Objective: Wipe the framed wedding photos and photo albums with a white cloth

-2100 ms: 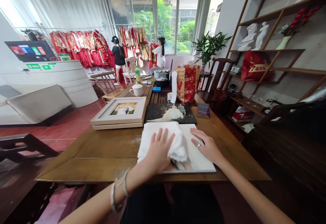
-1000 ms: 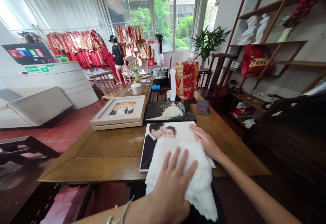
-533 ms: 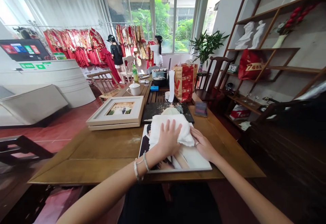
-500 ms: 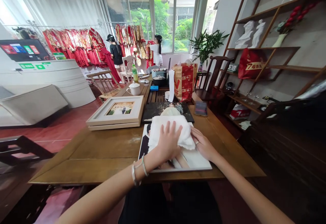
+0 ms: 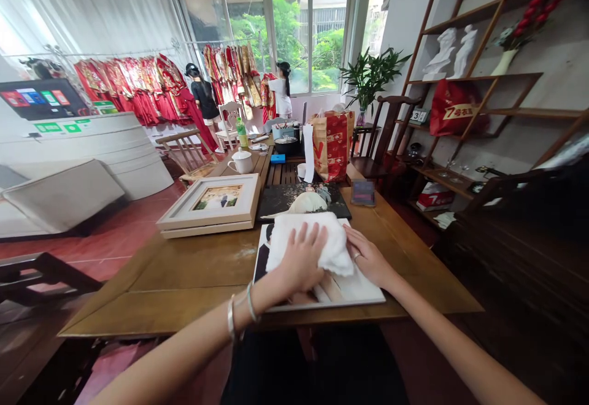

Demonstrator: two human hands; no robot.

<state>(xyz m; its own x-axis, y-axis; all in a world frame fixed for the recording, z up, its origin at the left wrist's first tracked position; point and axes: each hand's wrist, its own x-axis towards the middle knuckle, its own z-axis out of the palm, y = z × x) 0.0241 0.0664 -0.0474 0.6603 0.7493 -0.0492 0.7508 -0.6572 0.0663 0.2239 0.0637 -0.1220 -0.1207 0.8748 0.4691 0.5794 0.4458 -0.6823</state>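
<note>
A large photo print (image 5: 356, 288) lies flat at the near edge of the wooden table (image 5: 193, 270). A white cloth (image 5: 317, 236) covers most of its upper half. My left hand (image 5: 301, 261) presses flat on the cloth with the fingers spread, bangles on the wrist. Resting on the print's right side is my right hand (image 5: 370, 261), fingers stretched out, a ring on one finger, touching the cloth's edge.
A stack of pale picture frames (image 5: 211, 204) sits at the table's left, a dark photo panel (image 5: 299, 201) behind the cloth. Further back stand a white teapot (image 5: 242, 161), a red gift bag (image 5: 331, 144) and a small card (image 5: 362, 192). Two people (image 5: 200, 101) stand by a rack of red garments. Shelves line the right wall.
My left hand pushed the cloth from the print's near edge up to its far half, then drew it slightly back. The right hand stayed on the print's right side.
</note>
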